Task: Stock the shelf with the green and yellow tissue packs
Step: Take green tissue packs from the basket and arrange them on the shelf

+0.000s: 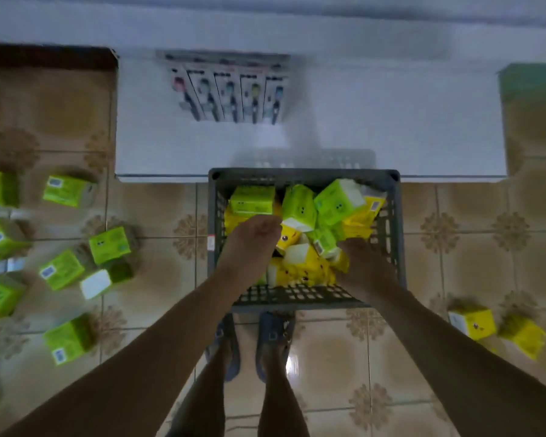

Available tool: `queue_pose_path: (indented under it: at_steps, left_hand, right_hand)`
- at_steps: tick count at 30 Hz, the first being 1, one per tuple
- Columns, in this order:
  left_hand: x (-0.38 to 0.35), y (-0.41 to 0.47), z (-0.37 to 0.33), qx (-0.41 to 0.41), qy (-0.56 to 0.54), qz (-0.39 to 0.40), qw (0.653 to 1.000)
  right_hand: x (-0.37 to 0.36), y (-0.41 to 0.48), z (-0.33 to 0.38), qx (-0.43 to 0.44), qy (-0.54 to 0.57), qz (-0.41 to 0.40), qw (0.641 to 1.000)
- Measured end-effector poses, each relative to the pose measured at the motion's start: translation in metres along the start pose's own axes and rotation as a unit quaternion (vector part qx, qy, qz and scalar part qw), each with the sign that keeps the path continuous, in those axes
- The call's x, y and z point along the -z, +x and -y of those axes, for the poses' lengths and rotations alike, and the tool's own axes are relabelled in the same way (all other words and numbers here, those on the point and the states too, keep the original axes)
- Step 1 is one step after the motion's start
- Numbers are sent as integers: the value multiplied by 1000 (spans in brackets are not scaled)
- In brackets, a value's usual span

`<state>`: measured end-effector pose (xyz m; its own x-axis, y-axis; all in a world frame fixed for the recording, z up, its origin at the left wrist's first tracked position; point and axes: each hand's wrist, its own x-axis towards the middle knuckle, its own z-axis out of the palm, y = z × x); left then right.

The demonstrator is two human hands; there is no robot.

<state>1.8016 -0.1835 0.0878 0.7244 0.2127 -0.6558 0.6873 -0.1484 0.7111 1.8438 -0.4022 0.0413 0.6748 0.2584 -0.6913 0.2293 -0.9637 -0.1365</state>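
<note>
A grey plastic crate (391, 216) stands on the floor against the white shelf (391, 121). It holds several green tissue packs (298, 206) and yellow tissue packs (300, 272) in a jumble. My left hand (252, 241) reaches into the crate's left side, knuckles up, fingers curled down by a green pack (252, 200). My right hand (364, 263) reaches into the right side, its fingertips hidden among the packs beside a small green pack (323, 244). The picture is blurred, so neither hand's hold can be made out.
Several green packs (109, 244) lie scattered on the tiled floor at the left. Two yellow packs (473, 323) lie at the right. A row of boxed toothbrushes (227, 89) sits on the shelf. My feet in blue sandals (275, 339) stand just behind the crate.
</note>
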Motion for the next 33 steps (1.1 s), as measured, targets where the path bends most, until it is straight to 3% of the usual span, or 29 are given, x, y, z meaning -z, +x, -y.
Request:
queue_pose_path:
  at_steps: [6,12,14,17,19,21,23,26,28,33]
  left_hand:
    - [-62,31,66,55,-19,40,998]
    - [-98,49,89,43,41,80,995]
    - [-106,55,90,52,18,67,996]
    - [-116,63,87,59,-4,57,997]
    - [-121,66,83,55,-6,55,997]
    - [-125,69,79,59,-1,53,997]
    - [-128,70,75,59,-5,59,997]
    - [-132,75,74,55,-26,54,997]
    - [-133,77,75,50,-18,59,997]
    - [-126,76,85,46,-36,50,997]
  right_hand:
    - [-77,43,-57,-26,-141,5,990]
    - [-110,79,-91,-35,-143,-1,989]
    - [-110,88,-92,-38,-77,-56,995]
    - [-98,100,-84,-16,44,-209,977]
    - [-86,109,-78,35,47,-321,945]
    - [-73,120,-71,97,5,-371,923]
    - [-58,133,-60,149,-73,-346,923]
    - [-43,149,-41,201,-266,-178,926]
    - [-43,160,-36,205,-375,-101,899]
    - [-45,181,-42,178,-464,-109,861]
